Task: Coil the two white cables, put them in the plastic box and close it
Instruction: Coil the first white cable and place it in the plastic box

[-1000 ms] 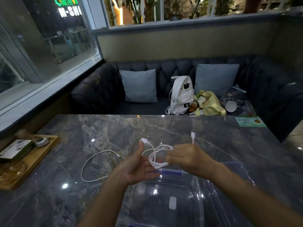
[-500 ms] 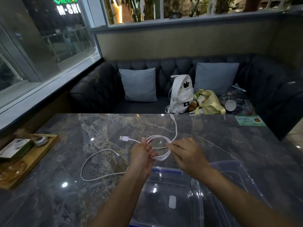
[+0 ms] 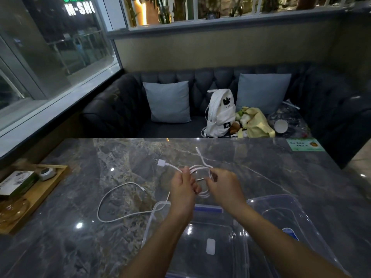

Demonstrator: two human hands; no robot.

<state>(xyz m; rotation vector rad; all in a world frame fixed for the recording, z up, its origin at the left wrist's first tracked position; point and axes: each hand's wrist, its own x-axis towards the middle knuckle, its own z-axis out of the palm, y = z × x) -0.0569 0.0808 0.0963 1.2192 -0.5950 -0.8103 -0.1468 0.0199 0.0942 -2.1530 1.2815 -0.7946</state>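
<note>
Left hand (image 3: 183, 190) and right hand (image 3: 224, 187) both grip the looped cable (image 3: 200, 171) between them, above the box (image 3: 200, 247); second cable (image 3: 118, 197) lies loose on the bench (image 3: 80, 247), left of the left hand.

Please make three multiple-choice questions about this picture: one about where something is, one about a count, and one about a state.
1. Where does the loose white cable lie?
A. inside the plastic box
B. on the table, left of the box
C. on the sofa

2. How many grey cushions lean on the sofa back?
A. one
B. two
C. four

3. In what state is the plastic box?
A. open and empty
B. closed
C. open with a cable inside

Answers:
1. B, its loop rests on the marble table beside the box's left edge.
2. B, one stands on each side of the white backpack.
3. A, its lid lies to the right, and both hands hold the coiled cable above the table.
</note>
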